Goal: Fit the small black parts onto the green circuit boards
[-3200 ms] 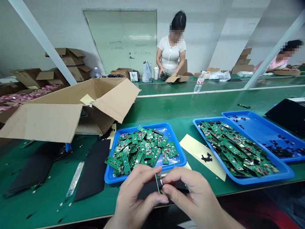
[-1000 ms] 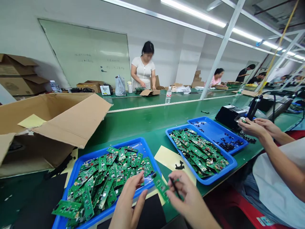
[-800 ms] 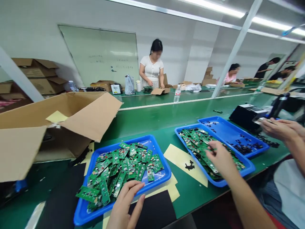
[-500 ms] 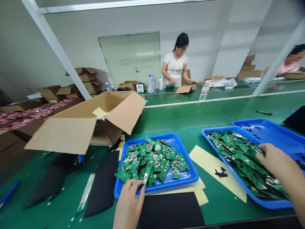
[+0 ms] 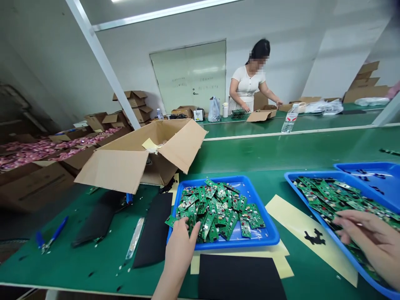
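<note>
My left hand (image 5: 181, 237) is at the front left edge of a blue tray (image 5: 262, 237) heaped with green circuit boards (image 5: 215, 210). Its thumb and index finger are apart, touching or just above the boards at that edge; no board is plainly gripped. To the right, my right hand (image 5: 367, 237) is over a second blue tray (image 5: 325, 233), also piled with circuit boards (image 5: 331, 193). The thumb and fingers of that hand are pinched together. A dark bit shows at their tips, too small to name.
Black parts (image 5: 314, 237) lie on yellow paper (image 5: 281, 212) between the trays. A black pad (image 5: 240, 277) lies in front. An open carton (image 5: 115, 166), blue-handled cutters (image 5: 51, 237) and a black sheet (image 5: 154, 233) are left. A bottle (image 5: 290, 119) and a co-worker (image 5: 248, 85) are beyond.
The view has swung left, so the trays appear further right. My right hand has drawn back toward the near side of its tray. My left hand has moved to the tray's left corner.
</note>
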